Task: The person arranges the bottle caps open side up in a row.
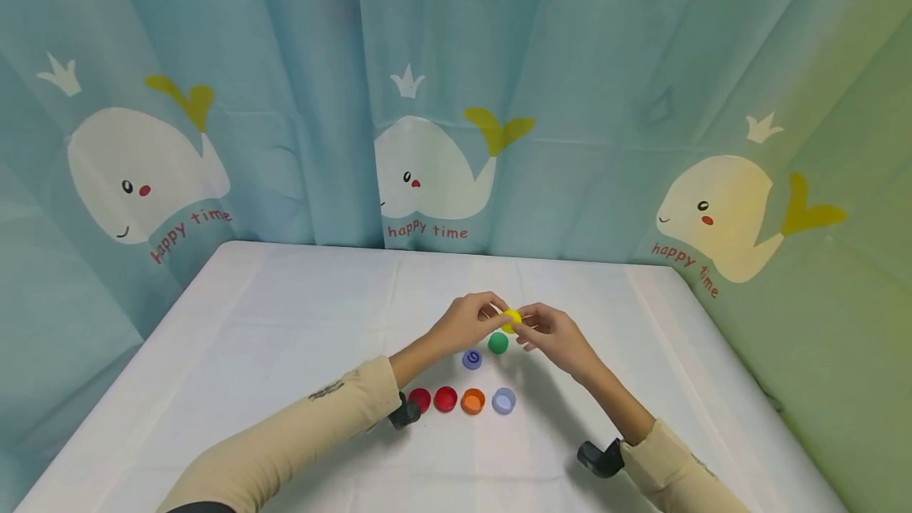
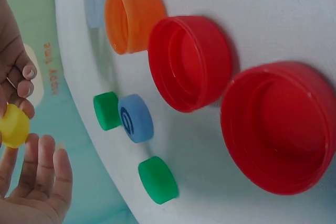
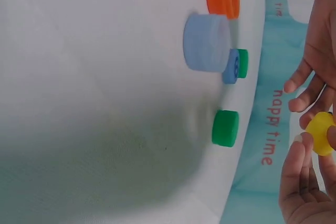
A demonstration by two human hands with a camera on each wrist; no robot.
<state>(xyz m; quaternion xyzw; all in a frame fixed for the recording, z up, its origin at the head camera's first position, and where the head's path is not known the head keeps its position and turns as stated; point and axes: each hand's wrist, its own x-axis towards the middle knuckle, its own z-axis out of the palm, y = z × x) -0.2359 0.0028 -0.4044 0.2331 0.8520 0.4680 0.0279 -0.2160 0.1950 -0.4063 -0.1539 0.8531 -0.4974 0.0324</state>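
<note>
A small yellow bottle cap [image 1: 511, 321] is held above the table between both hands. My left hand [image 1: 465, 324] pinches it from the left with thumb and fingertips. From the right, the thumb and fingers of my right hand [image 1: 560, 343] pinch the same cap [image 3: 319, 132]. A green cap [image 1: 498, 343] lies on the table just below the hands, with a blue cap [image 1: 473, 359] bearing a dark spiral mark next to it. A second green cap [image 2: 158, 180] shows in the left wrist view; in the head view my left hand hides it.
Closer to me runs a row of upturned caps: two red [image 1: 445, 399], one orange [image 1: 473, 400] and one pale blue [image 1: 503, 400]. A white cloth covers the table [image 1: 306, 315]. Behind hangs a blue-green curtain [image 1: 591, 101] with whale prints. Black wrist cameras [image 1: 601, 459] stick out below the sleeves.
</note>
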